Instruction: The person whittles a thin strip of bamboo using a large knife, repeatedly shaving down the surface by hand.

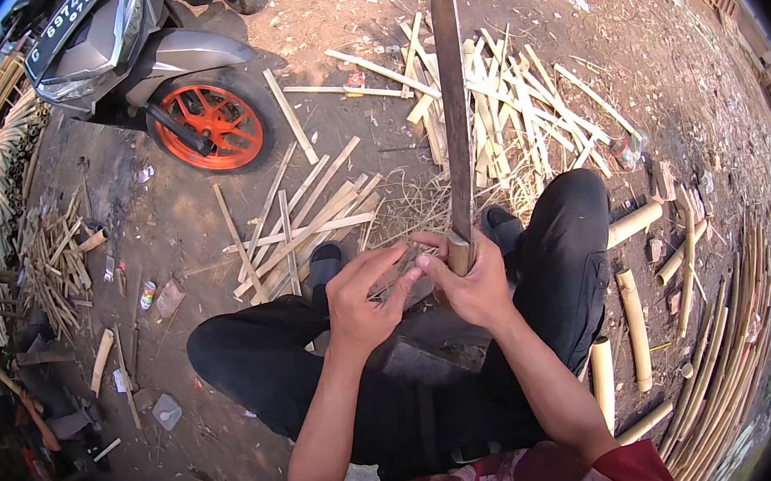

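Observation:
My right hand [479,293] is wrapped round the short wooden handle of a machete [453,102]. Its long dark blade stands nearly upright, pointing away from me. Close beside it is my left hand [361,301], fingers curved and a gap between index finger and thumb. The left thumb tip meets or nearly meets the right hand's fingers; whether anything thin lies between them is too small to tell. Both hands are above my lap, between my bent knees. Beyond the hands lie split bamboo strips [310,234] and a tangle of thin shavings [419,201].
A larger pile of pale bamboo slats [516,100] lies ahead. A motorcycle with an orange front wheel [209,127] stands far left. Cut bamboo tubes [635,332] and long bundled poles [723,365] lie on my right. Scattered strips [54,261] and litter cover the dirt at left.

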The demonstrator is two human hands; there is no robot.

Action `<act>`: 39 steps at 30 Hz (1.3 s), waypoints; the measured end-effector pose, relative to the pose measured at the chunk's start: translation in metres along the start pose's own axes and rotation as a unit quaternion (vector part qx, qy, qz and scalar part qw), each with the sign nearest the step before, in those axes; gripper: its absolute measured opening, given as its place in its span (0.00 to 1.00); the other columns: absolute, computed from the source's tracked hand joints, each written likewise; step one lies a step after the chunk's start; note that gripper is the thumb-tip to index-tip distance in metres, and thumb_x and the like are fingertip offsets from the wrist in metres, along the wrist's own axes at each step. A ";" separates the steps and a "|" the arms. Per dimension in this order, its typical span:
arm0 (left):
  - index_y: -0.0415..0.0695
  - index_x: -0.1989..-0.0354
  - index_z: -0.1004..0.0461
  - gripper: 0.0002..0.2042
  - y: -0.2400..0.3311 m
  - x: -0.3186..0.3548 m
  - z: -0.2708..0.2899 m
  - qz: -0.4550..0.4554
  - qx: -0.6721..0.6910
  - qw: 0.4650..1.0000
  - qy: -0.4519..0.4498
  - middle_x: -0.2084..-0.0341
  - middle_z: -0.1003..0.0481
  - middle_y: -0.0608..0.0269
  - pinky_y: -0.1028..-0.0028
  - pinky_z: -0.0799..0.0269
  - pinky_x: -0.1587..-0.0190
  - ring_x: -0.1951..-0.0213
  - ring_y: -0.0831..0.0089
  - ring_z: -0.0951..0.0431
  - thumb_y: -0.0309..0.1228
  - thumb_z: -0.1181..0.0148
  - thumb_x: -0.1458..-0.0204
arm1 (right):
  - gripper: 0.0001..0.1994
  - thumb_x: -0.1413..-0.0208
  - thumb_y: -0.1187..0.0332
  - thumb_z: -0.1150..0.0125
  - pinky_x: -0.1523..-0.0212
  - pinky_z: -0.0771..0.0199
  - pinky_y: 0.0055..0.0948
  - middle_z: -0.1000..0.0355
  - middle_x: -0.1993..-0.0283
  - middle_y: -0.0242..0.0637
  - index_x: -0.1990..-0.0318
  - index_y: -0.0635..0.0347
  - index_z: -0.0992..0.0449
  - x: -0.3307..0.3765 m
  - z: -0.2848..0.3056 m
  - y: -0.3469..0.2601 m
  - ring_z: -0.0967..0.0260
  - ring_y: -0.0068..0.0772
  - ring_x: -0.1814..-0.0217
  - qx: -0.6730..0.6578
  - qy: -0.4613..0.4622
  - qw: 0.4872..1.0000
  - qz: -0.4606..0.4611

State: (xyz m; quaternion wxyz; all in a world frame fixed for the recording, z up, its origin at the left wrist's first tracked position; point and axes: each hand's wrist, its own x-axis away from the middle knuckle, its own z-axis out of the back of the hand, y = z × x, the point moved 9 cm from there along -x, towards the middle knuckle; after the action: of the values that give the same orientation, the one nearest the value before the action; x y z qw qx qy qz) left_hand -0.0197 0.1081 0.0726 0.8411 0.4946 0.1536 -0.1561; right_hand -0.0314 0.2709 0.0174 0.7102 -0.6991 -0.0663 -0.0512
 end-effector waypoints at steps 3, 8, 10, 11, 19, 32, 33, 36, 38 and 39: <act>0.36 0.56 0.20 0.16 -0.007 -0.008 0.001 -0.007 -0.022 1.000 0.006 0.63 0.18 0.52 0.69 0.20 0.60 0.63 0.58 0.16 0.21 0.28 0.54 | 0.13 0.34 0.63 0.39 0.77 0.31 0.20 0.23 0.69 0.36 0.63 0.66 0.30 0.017 0.016 -0.019 0.30 0.15 0.77 0.076 0.008 0.997 0.013; 0.38 0.60 0.19 0.14 0.002 -0.009 -0.005 -0.088 -0.031 0.992 0.089 0.67 0.18 0.54 0.69 0.20 0.63 0.66 0.61 0.15 0.19 0.27 0.58 | 0.27 0.29 0.47 0.55 0.83 0.33 0.22 0.29 0.77 0.34 0.66 0.66 0.31 0.062 0.008 -0.007 0.31 0.21 0.84 0.025 -0.107 0.992 -0.061; 0.38 0.61 0.19 0.14 0.001 -0.007 -0.010 -0.075 -0.008 0.993 0.086 0.67 0.18 0.55 0.69 0.20 0.64 0.66 0.62 0.16 0.18 0.27 0.59 | 0.28 0.28 0.46 0.58 0.82 0.33 0.24 0.30 0.79 0.33 0.67 0.65 0.31 0.062 0.004 -0.007 0.30 0.23 0.84 0.020 -0.125 0.990 -0.067; 0.39 0.61 0.19 0.14 0.001 -0.007 -0.011 -0.068 0.002 0.994 0.085 0.68 0.18 0.55 0.70 0.20 0.64 0.67 0.62 0.16 0.18 0.27 0.59 | 0.27 0.28 0.46 0.58 0.81 0.32 0.25 0.31 0.80 0.32 0.68 0.64 0.31 0.062 0.004 -0.007 0.30 0.24 0.84 0.031 -0.130 0.988 -0.072; 0.37 0.63 0.19 0.15 -0.001 -0.015 -0.008 -0.063 0.011 0.996 0.058 0.67 0.18 0.51 0.71 0.22 0.64 0.66 0.62 0.16 0.16 0.27 0.64 | 0.24 0.27 0.51 0.56 0.80 0.31 0.28 0.33 0.83 0.31 0.67 0.66 0.31 0.058 -0.007 -0.002 0.30 0.25 0.84 0.038 -0.142 0.986 -0.084; 0.40 0.65 0.18 0.14 0.001 -0.018 -0.009 -0.046 0.001 0.998 0.049 0.68 0.18 0.56 0.70 0.20 0.63 0.67 0.62 0.16 0.16 0.27 0.64 | 0.20 0.29 0.57 0.51 0.76 0.33 0.38 0.33 0.82 0.41 0.66 0.69 0.31 0.059 -0.002 -0.005 0.30 0.40 0.81 0.061 -0.133 0.985 -0.090; 0.40 0.65 0.18 0.14 0.001 -0.018 -0.009 -0.045 0.005 0.998 0.050 0.68 0.18 0.56 0.70 0.20 0.63 0.67 0.62 0.16 0.16 0.27 0.64 | 0.20 0.29 0.57 0.50 0.76 0.33 0.38 0.33 0.82 0.41 0.66 0.69 0.31 0.059 -0.002 -0.005 0.30 0.40 0.82 0.056 -0.131 0.986 -0.089; 0.40 0.65 0.18 0.14 0.000 -0.017 -0.009 -0.045 0.009 0.998 0.051 0.69 0.18 0.56 0.70 0.20 0.64 0.68 0.62 0.17 0.16 0.27 0.64 | 0.19 0.29 0.58 0.50 0.76 0.33 0.39 0.33 0.82 0.43 0.66 0.69 0.31 0.059 -0.002 -0.006 0.29 0.42 0.81 0.066 -0.132 0.986 -0.081; 0.40 0.65 0.18 0.14 -0.001 -0.016 -0.009 -0.050 0.004 0.997 0.052 0.69 0.18 0.56 0.70 0.21 0.65 0.69 0.63 0.17 0.17 0.27 0.63 | 0.19 0.29 0.59 0.49 0.76 0.33 0.40 0.33 0.82 0.43 0.66 0.69 0.31 0.059 -0.001 -0.008 0.29 0.43 0.81 0.070 -0.131 0.986 -0.080; 0.40 0.65 0.18 0.14 -0.001 -0.015 -0.009 -0.051 0.003 0.997 0.052 0.69 0.18 0.56 0.71 0.21 0.66 0.69 0.63 0.17 0.17 0.27 0.63 | 0.19 0.30 0.59 0.49 0.76 0.34 0.40 0.33 0.82 0.44 0.66 0.69 0.31 0.059 0.000 -0.008 0.29 0.44 0.81 0.072 -0.131 0.985 -0.081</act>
State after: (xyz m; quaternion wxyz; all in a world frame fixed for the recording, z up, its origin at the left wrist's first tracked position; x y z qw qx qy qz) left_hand -0.0346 0.1173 0.0741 0.8211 0.4964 0.2219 -0.1735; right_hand 0.0252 0.2718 0.0352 0.7374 -0.6391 -0.2186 -0.0110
